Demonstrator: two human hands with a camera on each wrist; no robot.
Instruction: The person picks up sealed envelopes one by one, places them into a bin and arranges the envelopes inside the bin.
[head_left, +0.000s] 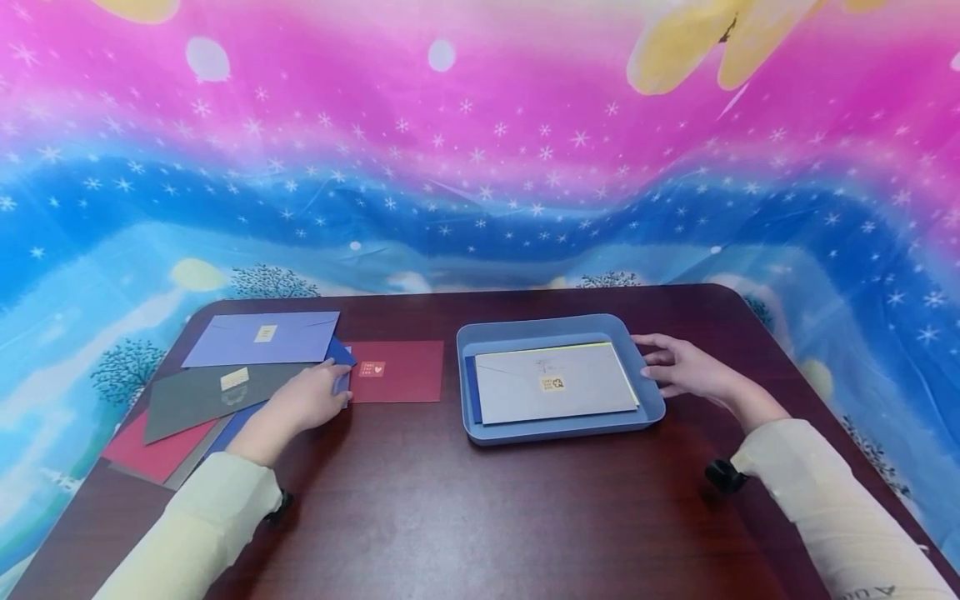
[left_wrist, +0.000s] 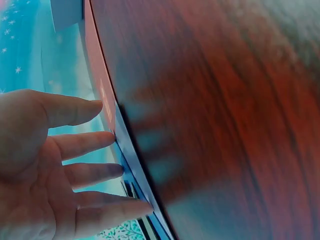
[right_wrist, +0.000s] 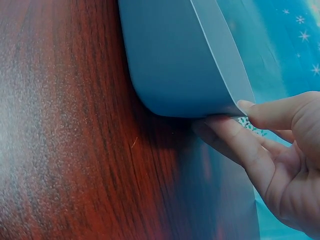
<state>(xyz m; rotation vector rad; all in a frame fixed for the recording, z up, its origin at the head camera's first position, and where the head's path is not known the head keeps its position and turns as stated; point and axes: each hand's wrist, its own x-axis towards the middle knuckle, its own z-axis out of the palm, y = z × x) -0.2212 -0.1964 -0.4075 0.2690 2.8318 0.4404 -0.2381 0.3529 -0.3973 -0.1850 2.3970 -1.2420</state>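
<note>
your left hand (head_left: 307, 398), fingers apart, touches the blue envelope (head_left: 343, 353) at table left (likely light, bendy, slick: pinch by an edge), your right hand (head_left: 686, 367) pinches the blue-grey tray (head_left: 562, 429) by its right rim (probably stiff plastic), lavender envelope (head_left: 240, 340) farther back.

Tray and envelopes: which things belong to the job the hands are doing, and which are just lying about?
Seem part of the job: tray, pinched by the right hand; pale envelope on top inside it; spread-out envelopes, with the left hand at them.

Just around: wooden table; snowy backdrop.
</note>
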